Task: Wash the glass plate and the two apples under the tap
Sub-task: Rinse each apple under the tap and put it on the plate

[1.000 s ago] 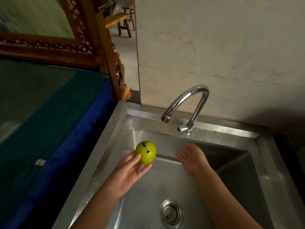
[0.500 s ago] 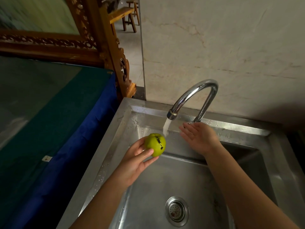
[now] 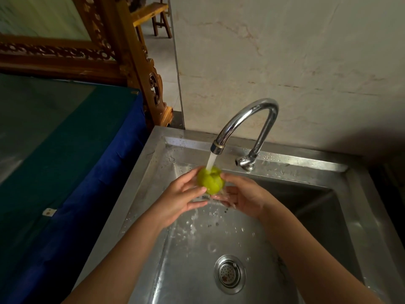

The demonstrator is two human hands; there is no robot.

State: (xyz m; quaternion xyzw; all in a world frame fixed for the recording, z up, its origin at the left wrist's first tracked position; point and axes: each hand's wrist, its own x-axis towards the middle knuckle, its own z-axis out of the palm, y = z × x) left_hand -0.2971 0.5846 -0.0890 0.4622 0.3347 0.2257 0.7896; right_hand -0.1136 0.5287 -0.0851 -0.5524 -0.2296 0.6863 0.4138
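Note:
A green apple (image 3: 211, 179) sits directly under the running stream from the chrome tap (image 3: 247, 119), above the steel sink (image 3: 153, 163). My left hand (image 3: 182, 199) holds the apple from the left, fingers curled around its side. From the right and below, my right hand (image 3: 241, 197) cups it with thumb on top. Water splashes off the apple into the basin. No glass plate or second apple is in view.
The sink drain (image 3: 229, 274) lies near the front of the basin. A table with a blue and green cloth (image 3: 65, 154) borders the sink on the left, with a carved wooden frame (image 3: 122, 62) behind it. A tiled wall rises behind the tap.
The tap was turned on by my right hand and water now runs. My left hand carried the apple right under the stream, and my right hand left the tap handle and took hold of the apple.

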